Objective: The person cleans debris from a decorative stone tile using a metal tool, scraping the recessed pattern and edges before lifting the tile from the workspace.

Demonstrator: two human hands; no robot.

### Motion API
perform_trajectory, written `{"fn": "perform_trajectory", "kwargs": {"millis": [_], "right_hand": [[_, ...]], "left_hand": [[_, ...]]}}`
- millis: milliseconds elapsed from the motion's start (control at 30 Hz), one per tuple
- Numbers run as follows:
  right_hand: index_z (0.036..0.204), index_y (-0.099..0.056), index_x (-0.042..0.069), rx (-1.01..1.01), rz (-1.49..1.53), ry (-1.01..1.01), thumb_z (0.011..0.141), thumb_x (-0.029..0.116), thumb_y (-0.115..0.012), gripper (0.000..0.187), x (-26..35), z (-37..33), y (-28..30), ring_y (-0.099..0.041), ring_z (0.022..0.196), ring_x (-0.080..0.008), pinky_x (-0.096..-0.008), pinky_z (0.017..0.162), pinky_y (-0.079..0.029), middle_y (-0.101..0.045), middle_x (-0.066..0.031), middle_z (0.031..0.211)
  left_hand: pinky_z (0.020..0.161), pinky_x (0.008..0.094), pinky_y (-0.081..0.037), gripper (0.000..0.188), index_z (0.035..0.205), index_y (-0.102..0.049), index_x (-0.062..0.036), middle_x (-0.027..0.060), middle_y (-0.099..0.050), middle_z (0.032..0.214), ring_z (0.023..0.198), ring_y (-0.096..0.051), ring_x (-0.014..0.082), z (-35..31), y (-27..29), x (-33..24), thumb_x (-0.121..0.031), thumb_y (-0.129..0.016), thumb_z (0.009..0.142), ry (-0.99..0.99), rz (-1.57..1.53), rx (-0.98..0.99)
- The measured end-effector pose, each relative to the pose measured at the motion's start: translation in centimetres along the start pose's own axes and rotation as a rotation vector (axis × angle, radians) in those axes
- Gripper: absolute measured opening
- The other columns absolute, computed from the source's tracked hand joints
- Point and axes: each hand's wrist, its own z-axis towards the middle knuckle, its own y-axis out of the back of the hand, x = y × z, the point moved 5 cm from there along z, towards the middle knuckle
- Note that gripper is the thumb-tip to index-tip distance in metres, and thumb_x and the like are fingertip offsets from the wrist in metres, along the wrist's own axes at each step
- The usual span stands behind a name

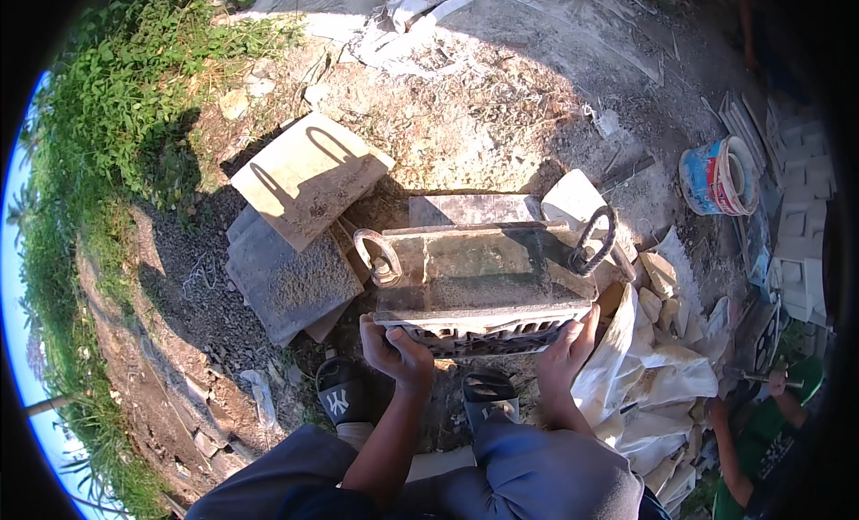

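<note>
In front of me is a dusty, box-shaped metal mould with a flat top and a slotted near side. A pale loop handle stands at its left end and a dark loop handle at its right. My left hand is closed round the near left corner, thumb toward the slotted side. At the near right corner my right hand grips in the same way. The fingertips of both hands are partly hidden by the mould, and I cannot tell whether it is lifted or resting.
Left of the mould lie a tan board and grey slabs. White sacking and broken stones are at the right. A bucket stands farther off. At lower right, a co-worker in green holds a hammer-like tool.
</note>
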Motion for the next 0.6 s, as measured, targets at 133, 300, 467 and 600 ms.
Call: {"fn": "perform_trajectory", "kwargs": {"millis": [133,300,467,600], "right_hand": [[0.121,-0.050,-0.007,0.022,0.054,0.418,0.107,0.029,-0.041,0.040,3.1,-0.4,0.4,-0.058,0.092,-0.0261,-0.0371,0.083,-0.044,-0.059,-0.0153,0.104],[0.102,-0.059,-0.007,0.127,-0.054,0.607,0.102,0.019,-0.042,0.031,6.0,1.6,0.0,-0.058,0.076,-0.0407,-0.0429,0.070,-0.046,-0.058,-0.0232,0.089],[0.094,-0.060,-0.005,0.100,-0.056,0.728,0.102,0.021,-0.041,0.033,6.1,3.0,-0.5,-0.054,0.057,-0.0344,-0.0398,0.055,-0.040,-0.056,-0.0161,0.071],[0.091,-0.061,-0.005,0.070,-0.048,0.772,0.102,0.019,-0.043,0.032,7.4,3.8,-1.0,-0.052,0.052,-0.0321,-0.0398,0.051,-0.038,-0.054,-0.0145,0.066]], "left_hand": [[0.056,0.0384,-0.034,0.036,0.084,-0.045,0.0031,0.0106,-0.044,0.069,0.057,-0.039,0.0228,-0.4,-0.1,0.3,-0.028,-0.043,0.102,-0.065,-0.066,-0.065],[0.061,0.0399,-0.043,0.041,0.081,-0.053,0.0040,0.0142,-0.049,0.067,0.056,-0.047,0.0299,1.3,-0.3,0.8,-0.030,-0.043,0.101,-0.050,-0.021,0.107],[0.057,0.0367,-0.044,0.042,0.077,-0.057,0.0028,0.0159,-0.054,0.067,0.056,-0.056,0.0326,3.6,-0.9,-0.2,-0.030,-0.043,0.100,-0.177,-0.029,0.261],[0.054,0.0351,-0.043,0.042,0.076,-0.058,0.0029,0.0159,-0.055,0.068,0.056,-0.058,0.0312,4.6,-1.1,-0.1,-0.029,-0.045,0.100,-0.149,-0.011,0.252]]}}
